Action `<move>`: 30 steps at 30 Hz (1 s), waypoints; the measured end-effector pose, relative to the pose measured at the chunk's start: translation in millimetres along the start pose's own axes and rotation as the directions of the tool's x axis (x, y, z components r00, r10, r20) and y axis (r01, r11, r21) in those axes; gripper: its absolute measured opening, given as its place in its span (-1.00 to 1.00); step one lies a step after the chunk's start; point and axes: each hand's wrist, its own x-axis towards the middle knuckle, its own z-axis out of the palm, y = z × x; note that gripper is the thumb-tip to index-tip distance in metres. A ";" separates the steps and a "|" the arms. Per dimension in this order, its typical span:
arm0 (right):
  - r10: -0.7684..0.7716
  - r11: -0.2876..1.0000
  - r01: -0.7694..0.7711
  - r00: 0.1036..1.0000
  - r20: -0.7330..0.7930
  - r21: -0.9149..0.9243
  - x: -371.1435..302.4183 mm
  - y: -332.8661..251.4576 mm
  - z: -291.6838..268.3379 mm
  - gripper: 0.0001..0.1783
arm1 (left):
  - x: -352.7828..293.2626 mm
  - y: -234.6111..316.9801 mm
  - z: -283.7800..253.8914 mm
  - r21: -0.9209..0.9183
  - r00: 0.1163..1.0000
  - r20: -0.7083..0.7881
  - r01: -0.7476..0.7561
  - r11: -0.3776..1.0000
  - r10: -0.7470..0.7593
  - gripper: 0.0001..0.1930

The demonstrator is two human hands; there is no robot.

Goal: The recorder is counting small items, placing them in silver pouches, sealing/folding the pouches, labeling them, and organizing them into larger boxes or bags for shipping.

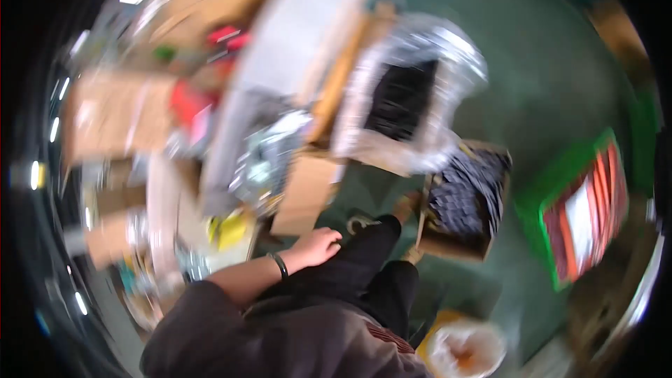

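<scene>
My left hand hangs over my dark-trousered left thigh, a dark band around its wrist. Its fingers are loosely bent and partly blurred, and I see nothing held in them. Just beyond it is an upright cardboard flap or panel beside the workbench. Nothing of my right hand shows. Ahead of my feet stands an open cardboard box filled with dark grey, crumpled, fabric-like pieces. Behind that box, a larger box lined with clear plastic holds a black item or stack.
A green crate with orange, red and white contents stands on the right. A yellow bin with a clear liner is near my right side. The cluttered bench on the left carries plastic-wrapped goods, a yellow item and a cardboard carton.
</scene>
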 end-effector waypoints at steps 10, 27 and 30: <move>-0.242 0.571 0.821 0.135 0.961 0.028 80.9 -437.2 274.3 -0.83 | -353.7 -69.4 124.3 -0.638 0.321 -0.399 0.576 0.512 -0.859 -0.75; 0.213 -0.221 0.909 -0.307 0.927 0.352 -71.2 -476.9 415.5 -0.84 | -632.2 -207.4 190.2 -0.968 -0.640 -0.237 0.094 0.232 -0.731 -0.75; 0.321 -0.266 0.924 -0.182 0.929 0.273 -151.5 -435.6 411.2 -0.83 | -730.2 -294.6 166.0 -0.925 -0.640 -0.370 0.188 0.330 -0.674 -0.75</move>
